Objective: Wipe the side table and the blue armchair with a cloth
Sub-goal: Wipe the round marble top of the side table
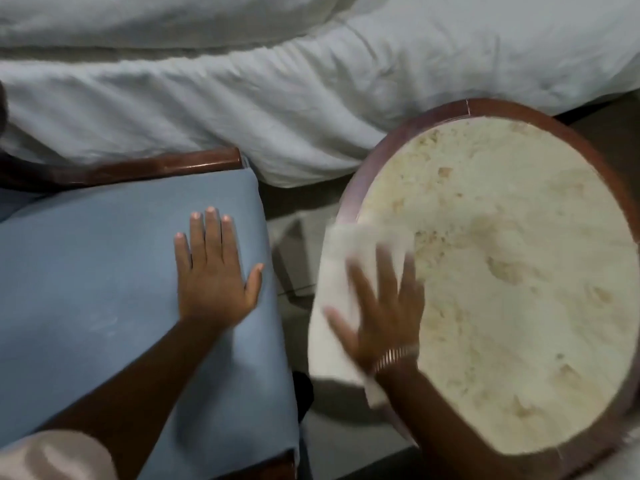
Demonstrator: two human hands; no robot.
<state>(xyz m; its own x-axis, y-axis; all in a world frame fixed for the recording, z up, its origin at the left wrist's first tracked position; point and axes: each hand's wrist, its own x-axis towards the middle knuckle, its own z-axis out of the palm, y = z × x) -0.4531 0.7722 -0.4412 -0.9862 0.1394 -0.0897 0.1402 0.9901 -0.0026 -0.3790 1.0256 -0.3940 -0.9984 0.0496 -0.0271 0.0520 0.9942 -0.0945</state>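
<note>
The table-wiping step is in hand. The right hand lies flat, fingers spread, pressing a white cloth onto the near-left part of the round side table; it does not clutch the cloth, only pins it under the palm, and it is blurred, which suggests a sweep. The cloth overhangs the table's left rim. The table stands at the right, its pale mottled top ringed by a dark wooden edge. The left hand rests open and flat on the blue seat of the armchair at the left, near the seat's right edge, holding nothing; it looks like a brace. The two hands are apart, with a strip of floor between chair and table. A white bed runs across the far side. Most of the top, to the right and far side, lies beyond the cloth, so the next move likely calls for carrying it across that area with steady pressure, then shifting to the armchair, which looks not yet wiped.
</note>
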